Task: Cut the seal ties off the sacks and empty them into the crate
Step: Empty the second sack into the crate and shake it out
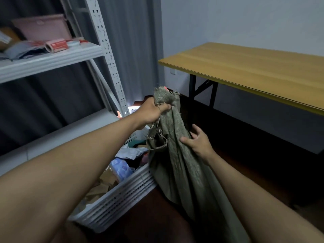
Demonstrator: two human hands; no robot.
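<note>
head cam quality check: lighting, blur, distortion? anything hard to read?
Head view: dim and bluish, floor near black under the table; one blown-out bright patch behind the left hand. Wide-angle bend shows in the shelf post and table edge. Shelf items are soft; the sack and right hand read reasonably sharp. Crate contents are murky.

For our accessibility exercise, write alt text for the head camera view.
A person's left hand grips the bunched top of a limp olive-green woven sack while the right hand presses its side, beside a white perforated plastic crate holding packages.
</note>
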